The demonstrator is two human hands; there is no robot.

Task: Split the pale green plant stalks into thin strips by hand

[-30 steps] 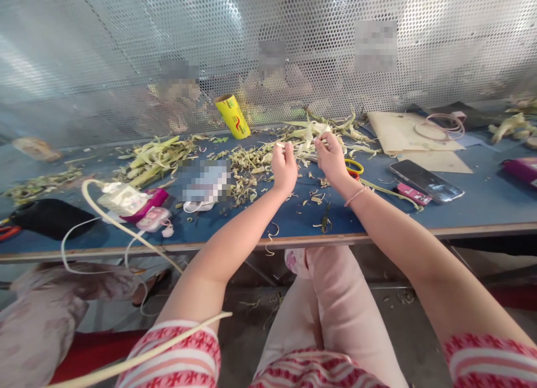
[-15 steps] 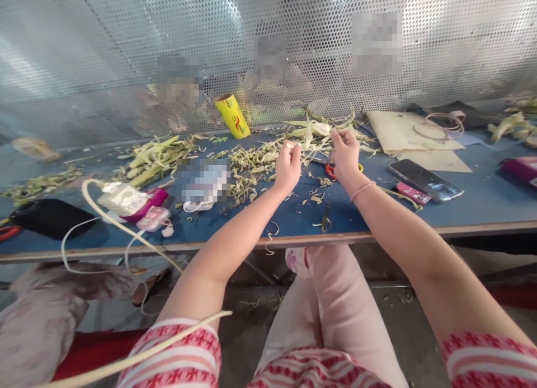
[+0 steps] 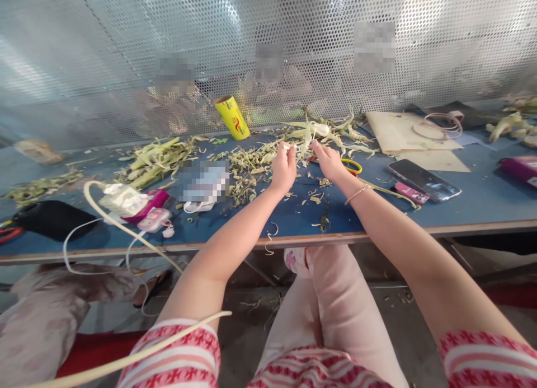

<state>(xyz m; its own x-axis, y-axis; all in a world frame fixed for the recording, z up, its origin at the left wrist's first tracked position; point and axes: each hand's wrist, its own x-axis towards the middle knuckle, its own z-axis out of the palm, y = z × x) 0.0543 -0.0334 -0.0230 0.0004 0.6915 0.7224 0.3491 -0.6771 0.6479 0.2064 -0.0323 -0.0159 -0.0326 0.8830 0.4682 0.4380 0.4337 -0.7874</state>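
Pale green leaf strips are pinched between both hands above the middle of the counter [image 3: 461, 206]. The left hand [image 3: 284, 167] is closed in a narrow grip, thumb and fingertips pressed on the near end of a thin strip [image 3: 298, 145]. The right hand [image 3: 329, 161] is closed in the same narrow way on the strip's other end, just beside the left, so that the piece is spanned between the two grips. The strip itself is small and partly hidden by the fingers, so its exact shape cannot be told.

The step in hand is judged to be the splitting or peeling of one strip from the husk. The next move would seem to call for an even pull apart, with the pinch kept tight at both ends, lest the strip snap short.

Just beyond the hands a heap of pale husks [image 3: 323, 131] is spread, and shredded trimmings [image 3: 247, 164] are scattered to the left of it. Yellow-handled scissors [image 3: 351, 165] lie just beside the right wrist. Farther right a phone [image 3: 423, 179] and sheets of card [image 3: 400, 131] are seen; farther back a yellow roll [image 3: 232, 117] is leant against the perforated metal screen [image 3: 104, 57]. At the left, a white cable [image 3: 109, 217] is trailed over the counter edge.
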